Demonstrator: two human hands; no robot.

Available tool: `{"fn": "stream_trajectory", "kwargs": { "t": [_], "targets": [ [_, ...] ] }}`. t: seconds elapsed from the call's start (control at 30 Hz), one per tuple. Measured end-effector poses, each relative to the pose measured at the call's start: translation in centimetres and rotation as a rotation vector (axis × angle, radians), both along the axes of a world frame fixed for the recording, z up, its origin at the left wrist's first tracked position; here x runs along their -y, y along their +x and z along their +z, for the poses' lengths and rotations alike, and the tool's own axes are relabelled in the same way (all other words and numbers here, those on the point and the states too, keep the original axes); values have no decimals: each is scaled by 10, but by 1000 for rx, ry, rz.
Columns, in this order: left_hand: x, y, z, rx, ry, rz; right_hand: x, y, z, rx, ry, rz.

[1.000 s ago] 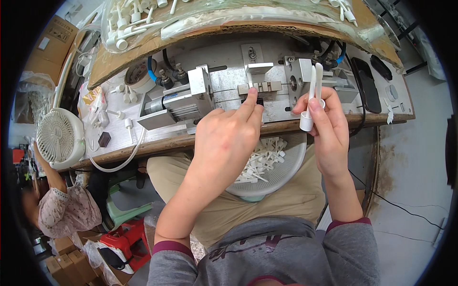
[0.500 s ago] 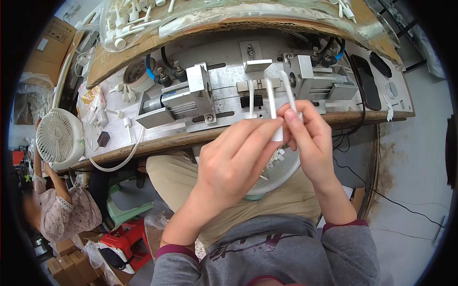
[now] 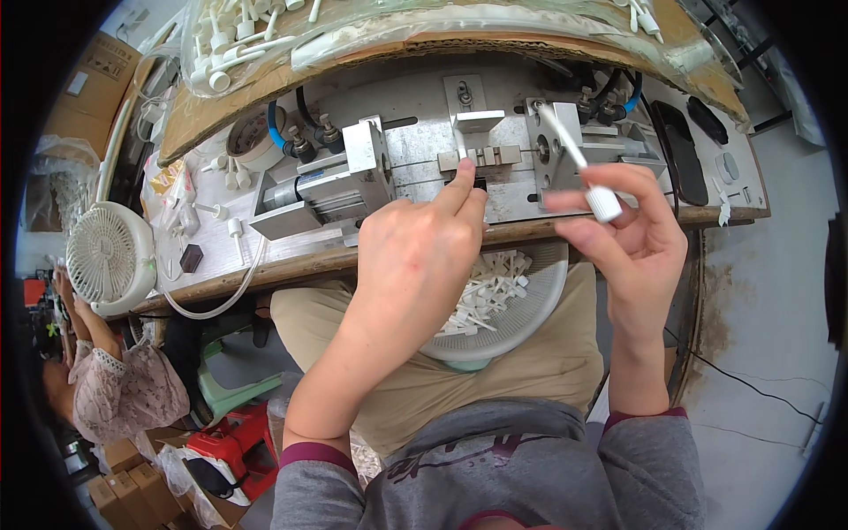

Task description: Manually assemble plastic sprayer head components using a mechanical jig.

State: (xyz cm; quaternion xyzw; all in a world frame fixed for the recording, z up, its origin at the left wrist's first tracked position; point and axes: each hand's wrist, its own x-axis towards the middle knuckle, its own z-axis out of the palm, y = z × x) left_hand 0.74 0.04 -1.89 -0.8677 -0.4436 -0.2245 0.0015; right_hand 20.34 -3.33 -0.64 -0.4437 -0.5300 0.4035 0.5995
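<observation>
My left hand [image 3: 415, 256] reaches over the bench edge with its index finger stretched out. That fingertip touches a slim white stick [image 3: 461, 143] standing in the small metal holder [image 3: 499, 155] between two clamp blocks. The thumb is hidden beneath the hand. To the right, my right hand [image 3: 640, 238] is raised, its fingers closed around the ribbed cap of a white capped stick [image 3: 603, 203]. The stick points up and left, past the right clamp block [image 3: 552, 141]; stick and fingers are partly blurred.
A light grey basket [image 3: 539, 322] of small white pieces sits on my lap. The left clamp block [image 3: 367, 159] stands beside the holder. Cardboard [image 3: 424, 55] with white parts overhangs the bench. A white fan [image 3: 108, 256] and a phone [image 3: 676, 150] flank it. Another person works at left.
My hands have moved apart. The left went forward to the stick in the holder; the right moved rightward with the capped stick. More of the lap basket shows.
</observation>
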Motion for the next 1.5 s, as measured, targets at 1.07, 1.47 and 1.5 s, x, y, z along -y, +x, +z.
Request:
{"fn": "stream_trajectory", "kwargs": {
  "t": [1.07, 1.47, 1.5],
  "targets": [
    [-107, -14, 74, 459, 123, -85, -44, -24, 8, 1335, 464, 261],
    [12, -10, 1, 239, 47, -4, -264, -55, 88, 1563, 270, -116],
    [13, -8, -3, 210, 44, 17, -270, -58, 87, 1588, 245, -103]
  ]
}}
